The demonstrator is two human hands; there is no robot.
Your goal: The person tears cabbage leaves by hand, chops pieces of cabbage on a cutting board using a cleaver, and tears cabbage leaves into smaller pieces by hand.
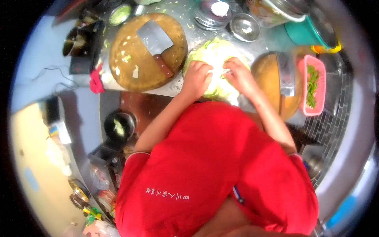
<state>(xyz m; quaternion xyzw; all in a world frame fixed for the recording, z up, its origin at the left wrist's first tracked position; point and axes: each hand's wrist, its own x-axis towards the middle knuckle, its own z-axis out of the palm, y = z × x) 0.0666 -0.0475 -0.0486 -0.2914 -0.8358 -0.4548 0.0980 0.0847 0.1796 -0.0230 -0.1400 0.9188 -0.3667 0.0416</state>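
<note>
A heap of pale green cabbage leaves (216, 91) lies at the counter's front edge, its middle washed out by glare. My left hand (198, 78) is on its left side, fingers curled round some of the leaf. Opposite it, my right hand (239, 76) pinches cabbage too, with bent fingertips close to those of the left. Exactly how much leaf each hand grips is lost in the brightness. Left of the heap, a cleaver (155, 38) rests on a round wooden chopping board (122, 47). A second cleaver (287, 75) lies across another round board (265, 75) on the right.
Stacked metal plates (207, 24) and a metal bowl (244, 27) stand behind the cabbage. A pink basket (320, 91) of green pepper strips (312, 85) is at the right edge. A green tub (302, 33) stands behind it. A black bin (130, 125) sits below, left.
</note>
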